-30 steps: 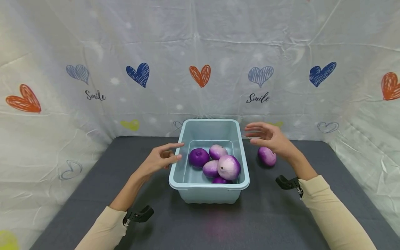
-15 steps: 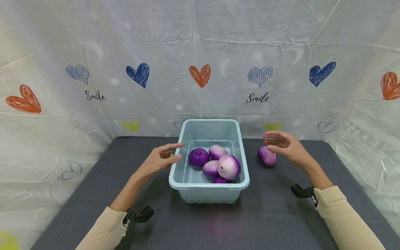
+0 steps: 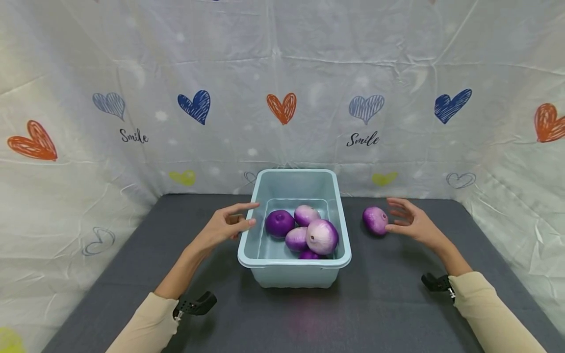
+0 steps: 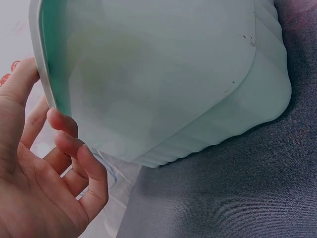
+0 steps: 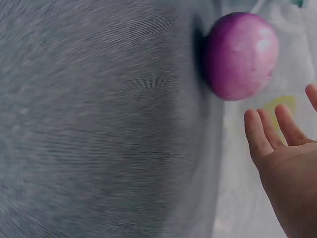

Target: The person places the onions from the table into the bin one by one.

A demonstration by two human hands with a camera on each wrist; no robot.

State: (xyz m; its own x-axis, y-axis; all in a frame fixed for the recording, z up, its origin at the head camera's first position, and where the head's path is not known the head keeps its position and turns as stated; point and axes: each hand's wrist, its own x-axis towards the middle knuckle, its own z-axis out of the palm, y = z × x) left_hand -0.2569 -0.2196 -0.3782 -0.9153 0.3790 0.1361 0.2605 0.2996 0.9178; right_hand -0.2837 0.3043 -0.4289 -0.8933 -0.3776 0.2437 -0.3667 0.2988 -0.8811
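Note:
Beside the left wall of a light blue plastic bin [image 3: 247, 240], my left hand [image 3: 222, 224] touches the rim with thumb and index finger. Its other fingers [image 4: 94, 173] bend loosely outside the wall and hold nothing. On the dark table to the bin's right lies a single red onion [image 3: 375, 220]. My right hand [image 3: 415, 226] is just right of that onion, fingers spread and slightly bent, with nothing in them. In the right wrist view a gap shows between the fingertips [image 5: 251, 116] and the onion [image 5: 241, 55]. Several red onions [image 3: 322, 237] sit inside the bin.
The table [image 3: 379, 314] has a dark grey cover. A white curtain [image 3: 318, 73] printed with hearts hangs behind it and on both sides, close to the bin's far end. Black straps [image 3: 196, 304] are worn on both wrists.
From above and left of the lone onion, my right hand has moved right and down to the onion's right side. My left hand stays at the bin's rim.

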